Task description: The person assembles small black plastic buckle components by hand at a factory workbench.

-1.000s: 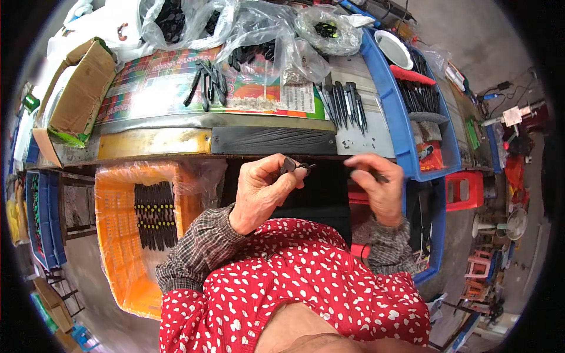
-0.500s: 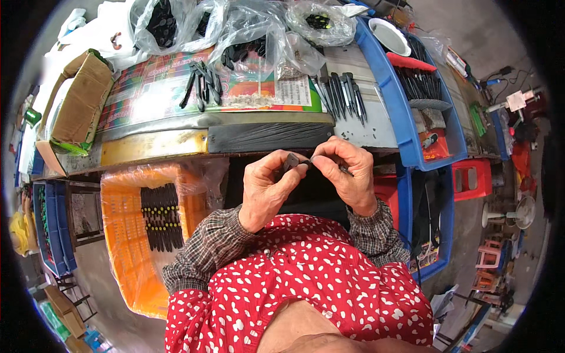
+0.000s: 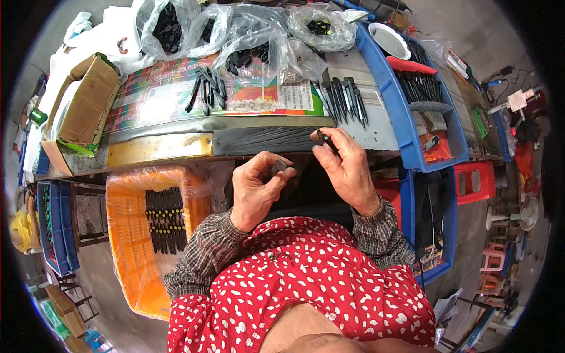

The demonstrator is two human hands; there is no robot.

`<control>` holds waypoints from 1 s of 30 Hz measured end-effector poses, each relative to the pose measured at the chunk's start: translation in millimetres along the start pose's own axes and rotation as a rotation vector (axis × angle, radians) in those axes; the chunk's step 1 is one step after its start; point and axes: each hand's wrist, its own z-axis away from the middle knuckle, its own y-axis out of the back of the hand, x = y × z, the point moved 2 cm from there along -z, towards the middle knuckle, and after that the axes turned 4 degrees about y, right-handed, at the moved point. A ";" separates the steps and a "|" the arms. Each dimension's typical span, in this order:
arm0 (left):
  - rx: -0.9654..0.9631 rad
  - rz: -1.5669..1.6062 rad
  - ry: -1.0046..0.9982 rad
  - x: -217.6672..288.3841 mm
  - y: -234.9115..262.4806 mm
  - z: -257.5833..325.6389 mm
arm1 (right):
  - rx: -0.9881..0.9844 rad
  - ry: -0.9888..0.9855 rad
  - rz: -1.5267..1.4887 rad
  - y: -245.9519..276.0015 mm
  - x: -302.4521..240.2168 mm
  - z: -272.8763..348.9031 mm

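Note:
My left hand (image 3: 258, 189) is closed, thumb and fingers pinching a small dark grey piece (image 3: 278, 167) in front of the table edge. To its right and a little higher, my right hand (image 3: 348, 170) grips a small black part (image 3: 321, 139) between thumb and fingers; most of that part is hidden. The two hands are apart. Beyond them on the table lie several slim black pointed tools (image 3: 343, 99), some with pale shafts. Farther left is a loose pile of black handle-like pieces (image 3: 206, 91).
Clear plastic bags of black parts (image 3: 168, 29) line the back of the table. An opened cardboard box (image 3: 88, 106) stands at the left. A blue crate (image 3: 406, 132) sits at the right. Below the table is an orange basket (image 3: 132, 235) holding black pieces with yellow dots.
My hands have separated from fingertips close together. The right hand has risen slightly toward the table edge with its black part; the left has shifted a little left and stays pinched.

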 end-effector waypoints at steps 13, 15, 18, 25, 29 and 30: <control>0.008 0.248 0.114 6.5 9.1 8.2 | -0.149 -0.032 -0.118 -12.8 3.0 17.8; 0.003 0.304 0.109 5.1 9.4 7.4 | -0.176 -0.059 -0.162 -17.4 3.3 19.8; 0.015 0.325 0.094 -0.3 9.7 7.3 | -0.230 -0.171 -0.253 -23.8 1.4 22.8; 0.046 0.341 0.156 -10.2 17.9 8.8 | -0.294 -0.312 -0.372 -35.3 6.7 30.0; 0.043 0.396 0.172 -18.3 21.8 7.7 | -0.399 -0.541 -0.573 -38.8 0.7 29.9; 0.048 0.398 0.152 -19.9 22.6 7.0 | -0.403 -0.545 -0.573 -40.0 1.0 30.3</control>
